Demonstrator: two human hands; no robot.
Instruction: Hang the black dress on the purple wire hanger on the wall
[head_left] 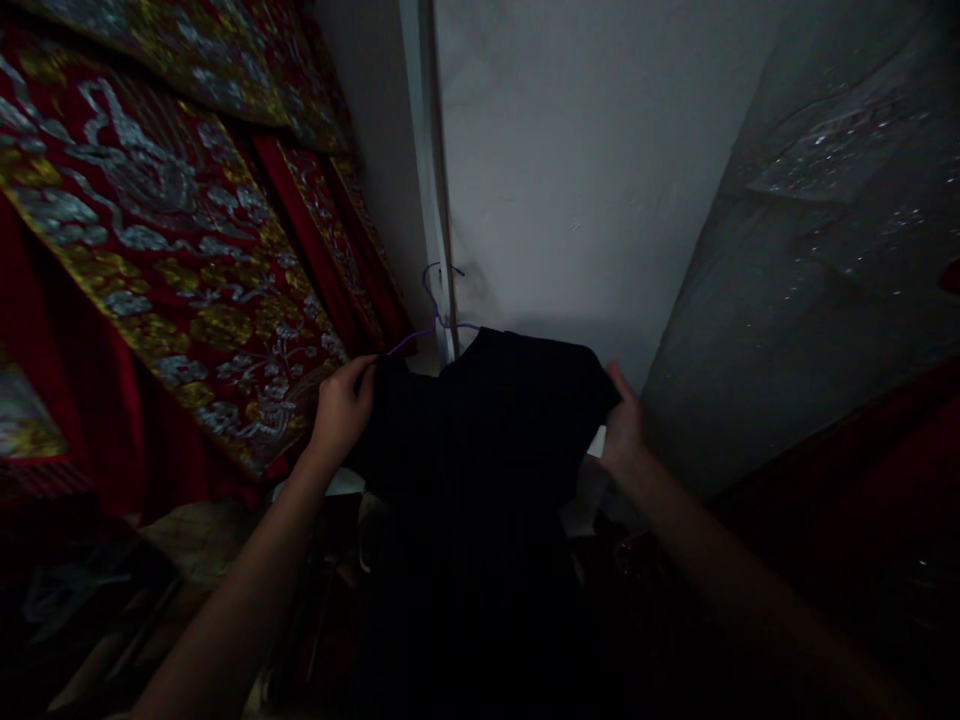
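Observation:
A black short-sleeved garment [487,440] hangs spread out in front of me, its lower part lost in the dark. Its neck sits on a thin purple wire hanger [433,320], whose hook rises in front of a pale vertical strip on the wall. My left hand [343,405] pinches the garment at its left shoulder, close to the hanger's arm. At the opposite shoulder my right hand [624,425] holds the sleeve edge, fingers partly hidden behind the cloth and thumb pointing up. Whether the hook rests on anything cannot be made out.
Red cloth [187,250] with gold and silver embroidery hangs along the left. A pale wall [577,170] stands behind, with a vertical strip [431,150]. Shiny clear plastic sheeting [810,240] covers the right side. Dim clutter lies below.

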